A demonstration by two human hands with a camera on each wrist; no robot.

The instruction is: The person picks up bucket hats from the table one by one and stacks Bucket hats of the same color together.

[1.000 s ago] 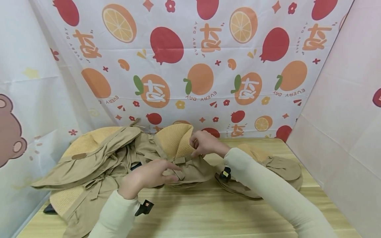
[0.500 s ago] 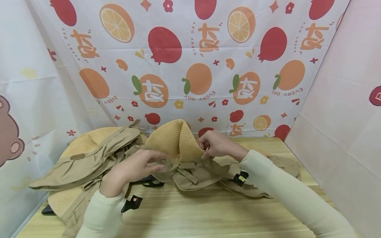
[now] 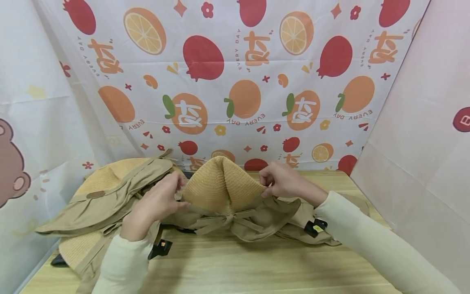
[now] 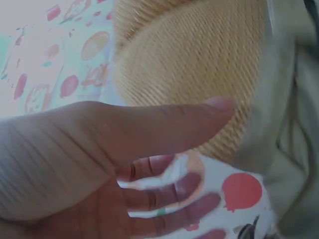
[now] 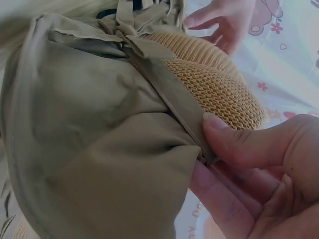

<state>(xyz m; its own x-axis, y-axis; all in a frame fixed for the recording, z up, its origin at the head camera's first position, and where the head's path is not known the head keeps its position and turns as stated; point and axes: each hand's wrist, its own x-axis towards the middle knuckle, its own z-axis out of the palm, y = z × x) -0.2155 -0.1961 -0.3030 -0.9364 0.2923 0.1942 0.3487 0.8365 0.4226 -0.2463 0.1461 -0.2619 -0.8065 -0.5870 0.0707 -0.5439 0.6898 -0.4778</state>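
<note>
A sun hat (image 3: 207,185) with a woven straw crown and a khaki cloth brim stands upright at the middle of the table, its bow facing me. My right hand (image 3: 284,181) pinches it at its right side; the right wrist view shows thumb and fingers on the khaki band (image 5: 187,107) where crown and brim meet. By the hat's left side is my left hand (image 3: 156,206), fingers spread. Its straight thumb (image 4: 174,127) lies along or just before the straw crown in the left wrist view; whether it touches cannot be told.
More khaki-and-straw hats (image 3: 110,196) lie heaped at the left. Another khaki hat (image 3: 308,232) lies flat behind my right wrist. Fruit-printed cloth (image 3: 242,61) hangs at the back, and pale cloth walls (image 3: 422,163) close the sides of the wooden table (image 3: 220,265).
My right hand has lifted the hat from beside the heap and drawn it to the right, turning its bow toward me. The left hand has moved left, then up beside the crown.
</note>
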